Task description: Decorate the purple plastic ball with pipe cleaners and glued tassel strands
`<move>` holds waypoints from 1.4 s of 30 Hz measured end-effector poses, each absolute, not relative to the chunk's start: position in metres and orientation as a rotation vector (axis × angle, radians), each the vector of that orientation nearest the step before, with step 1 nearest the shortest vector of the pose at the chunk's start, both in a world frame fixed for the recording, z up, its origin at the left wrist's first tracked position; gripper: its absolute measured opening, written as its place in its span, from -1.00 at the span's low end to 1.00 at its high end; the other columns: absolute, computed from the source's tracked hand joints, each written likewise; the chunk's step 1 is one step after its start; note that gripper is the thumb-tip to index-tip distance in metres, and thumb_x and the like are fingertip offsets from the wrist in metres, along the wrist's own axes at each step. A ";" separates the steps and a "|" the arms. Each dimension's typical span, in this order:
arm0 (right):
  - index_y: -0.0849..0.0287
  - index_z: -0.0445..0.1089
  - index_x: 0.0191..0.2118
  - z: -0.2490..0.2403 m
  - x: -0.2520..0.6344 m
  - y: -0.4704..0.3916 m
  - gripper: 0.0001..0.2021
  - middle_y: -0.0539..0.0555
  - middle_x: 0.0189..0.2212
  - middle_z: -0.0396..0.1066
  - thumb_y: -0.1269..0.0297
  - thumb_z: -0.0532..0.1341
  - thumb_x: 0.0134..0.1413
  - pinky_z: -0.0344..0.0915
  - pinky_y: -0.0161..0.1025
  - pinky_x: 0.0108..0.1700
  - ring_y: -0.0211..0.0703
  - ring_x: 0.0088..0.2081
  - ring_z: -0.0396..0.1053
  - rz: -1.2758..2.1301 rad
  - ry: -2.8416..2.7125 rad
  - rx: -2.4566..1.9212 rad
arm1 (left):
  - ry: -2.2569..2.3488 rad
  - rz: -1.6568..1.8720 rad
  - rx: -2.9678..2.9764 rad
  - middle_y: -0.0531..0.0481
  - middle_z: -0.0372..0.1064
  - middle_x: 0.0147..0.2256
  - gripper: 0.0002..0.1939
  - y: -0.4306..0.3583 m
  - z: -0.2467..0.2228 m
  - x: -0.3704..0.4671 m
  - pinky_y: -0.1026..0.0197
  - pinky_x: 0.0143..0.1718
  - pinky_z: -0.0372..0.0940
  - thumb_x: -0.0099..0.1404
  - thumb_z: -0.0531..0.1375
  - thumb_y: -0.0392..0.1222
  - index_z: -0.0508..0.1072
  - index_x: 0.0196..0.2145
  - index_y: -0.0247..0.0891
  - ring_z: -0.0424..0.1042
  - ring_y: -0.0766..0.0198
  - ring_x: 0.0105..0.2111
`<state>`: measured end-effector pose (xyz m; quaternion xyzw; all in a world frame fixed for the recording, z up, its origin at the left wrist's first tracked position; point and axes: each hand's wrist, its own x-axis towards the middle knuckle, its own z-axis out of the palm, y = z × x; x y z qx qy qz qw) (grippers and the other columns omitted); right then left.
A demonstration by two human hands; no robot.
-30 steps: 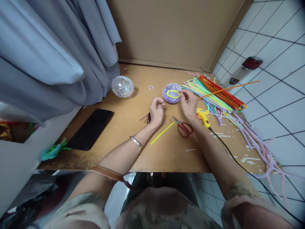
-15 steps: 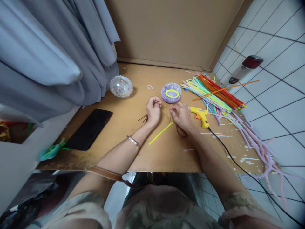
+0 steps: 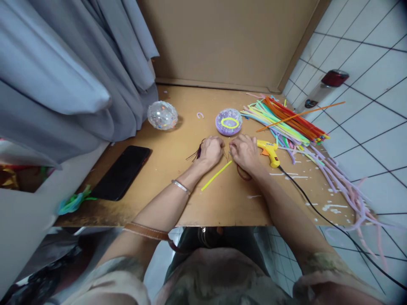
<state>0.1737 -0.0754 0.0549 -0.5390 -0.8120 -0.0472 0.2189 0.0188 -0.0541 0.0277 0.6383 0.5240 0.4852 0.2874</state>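
Near the middle of the wooden table, my left hand (image 3: pixel 212 151) has its fingers curled together, with a dark tasselled bundle (image 3: pixel 199 151) at its wrist side. My right hand (image 3: pixel 244 153) is pinched close beside it; what its fingertips hold is too small to name. Thin dark strands (image 3: pixel 227 155) show between the hands. Just below lies a yellow-green stick (image 3: pixel 216 175). A purple ball-like object (image 3: pixel 228 122) with a yellow ring (image 3: pixel 229 123) on it sits beyond my hands. A brown loop (image 3: pixel 243 173) shows under my right wrist.
A yellow glue gun (image 3: pixel 269 152) with a black cord lies to the right, before a pile of coloured pipe cleaners (image 3: pixel 286 123). At the left are a clear speckled ball (image 3: pixel 162 115) and a black phone (image 3: pixel 121 173). A small pale curved piece (image 3: pixel 200 115) lies farther back.
My left hand has moved right and slightly nearer to me, closer to my right hand. More of the dark tasselled bundle shows beside it. My right hand has barely shifted.
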 end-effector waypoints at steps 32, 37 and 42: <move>0.17 0.51 -0.23 0.069 0.178 -0.073 -0.80 0.19 -0.11 0.52 0.47 0.12 0.19 0.02 -0.11 -0.08 0.04 -0.03 0.37 0.229 -2.541 -1.595 | 1.438 1.340 1.678 0.09 0.34 -0.57 -0.73 -0.055 0.037 0.020 0.26 -0.37 0.14 0.04 -0.02 -0.51 0.34 -0.60 -0.23 0.28 0.31 -0.51; 0.17 0.49 -0.27 0.069 0.178 -0.074 -0.76 0.19 -0.15 0.49 0.46 0.06 0.25 -0.01 -0.11 -0.10 0.05 -0.05 0.32 0.128 -2.622 -1.570 | 1.433 1.345 1.694 0.09 0.33 -0.58 -0.73 -0.056 0.036 0.020 0.26 -0.34 0.16 0.03 -0.02 -0.52 0.34 -0.61 -0.22 0.28 0.31 -0.51; 0.23 0.50 -0.14 0.068 0.174 -0.077 -0.68 0.28 -0.09 0.48 0.36 -0.01 0.37 -0.02 -0.09 -0.10 0.09 -0.05 0.29 0.003 -2.713 -1.598 | 1.418 1.341 1.705 0.09 0.33 -0.58 -0.73 -0.057 0.036 0.020 0.25 -0.34 0.17 0.03 -0.02 -0.52 0.33 -0.61 -0.22 0.29 0.30 -0.50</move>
